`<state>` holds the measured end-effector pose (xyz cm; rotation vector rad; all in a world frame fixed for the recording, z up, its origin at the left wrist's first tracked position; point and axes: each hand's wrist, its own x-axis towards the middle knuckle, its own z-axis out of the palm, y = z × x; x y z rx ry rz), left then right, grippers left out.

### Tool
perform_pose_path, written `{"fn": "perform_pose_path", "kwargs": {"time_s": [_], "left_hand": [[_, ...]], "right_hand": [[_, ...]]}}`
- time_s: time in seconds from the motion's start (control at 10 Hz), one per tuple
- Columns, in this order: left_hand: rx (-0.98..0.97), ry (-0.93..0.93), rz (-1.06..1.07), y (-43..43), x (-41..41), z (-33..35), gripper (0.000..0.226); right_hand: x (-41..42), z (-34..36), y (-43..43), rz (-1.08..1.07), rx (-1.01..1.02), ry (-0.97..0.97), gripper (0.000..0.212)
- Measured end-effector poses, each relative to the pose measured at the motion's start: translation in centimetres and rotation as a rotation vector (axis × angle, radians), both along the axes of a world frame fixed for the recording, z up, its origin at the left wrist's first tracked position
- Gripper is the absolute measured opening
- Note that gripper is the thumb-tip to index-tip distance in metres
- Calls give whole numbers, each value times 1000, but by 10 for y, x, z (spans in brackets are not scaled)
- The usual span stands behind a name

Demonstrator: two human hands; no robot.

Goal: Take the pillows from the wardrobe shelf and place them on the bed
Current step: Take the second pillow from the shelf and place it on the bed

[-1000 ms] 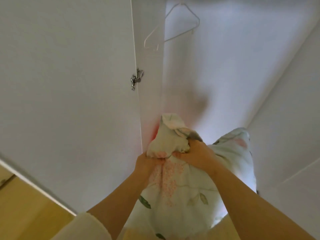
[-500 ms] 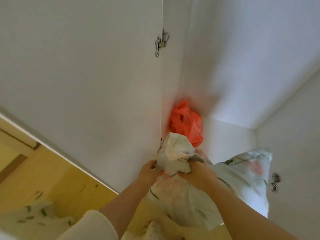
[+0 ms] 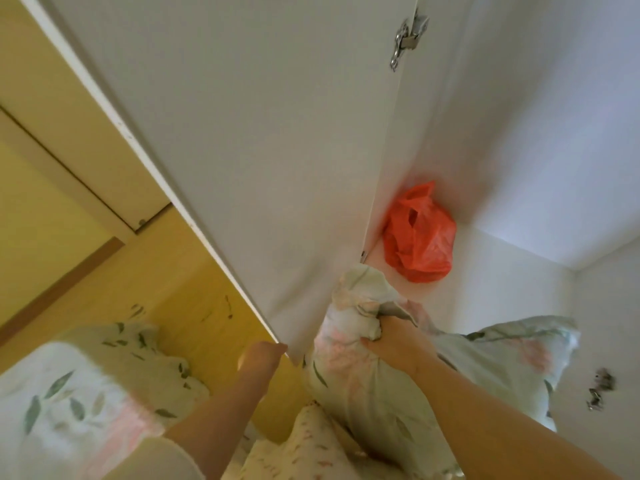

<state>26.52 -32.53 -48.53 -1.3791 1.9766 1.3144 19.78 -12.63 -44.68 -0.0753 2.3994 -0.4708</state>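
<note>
A pale green pillow [image 3: 485, 368] with pink flowers and leaf print hangs in front of the open wardrobe. My right hand [image 3: 394, 336] grips a bunched corner of it at the top. My left hand [image 3: 258, 355] is off the pillow, at the lower edge of the white wardrobe door [image 3: 242, 150]; it looks blurred and empty, fingers loosely curled. Another pillow [image 3: 79, 386] of the same print lies at the lower left on the bed.
An orange plastic bag [image 3: 420, 233] sits on the wardrobe shelf [image 3: 502, 271] against the left inner wall. A metal hinge [image 3: 407, 38] is at the top, another [image 3: 601, 388] at the right. Yellow floor [image 3: 180, 271] lies left. A cream patterned cloth [image 3: 311, 448] lies below.
My left hand has let go of the pillow and moved left to the door edge. The view has tilted down and left, showing the bag, the floor and the pillow on the bed.
</note>
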Motion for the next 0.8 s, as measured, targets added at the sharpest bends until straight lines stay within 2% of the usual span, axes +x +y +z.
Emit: {"fn": "perform_pose_path", "kwargs": {"time_s": [0.1, 0.2, 0.4, 0.5, 0.7, 0.8], "left_hand": [[-93, 109, 18, -5, -1, 18, 42], [-249, 222, -159, -11, -2, 14, 59], [-378, 306, -245, -24, -9, 23, 30], [-439, 331, -314, -25, -8, 23, 20], [-458, 271, -491, -3, -3, 34, 15], [-596, 188, -684, 18, 0, 37, 22]], "right_hand": [[7, -2, 0, 15, 6, -2, 39], [14, -3, 5, 51, -17, 53, 38], [24, -6, 20, 13, -31, 70, 32], [29, -11, 28, -87, -26, 28, 33], [46, -21, 46, -223, -3, -6, 40], [55, -25, 60, -266, 11, -10, 39]]}}
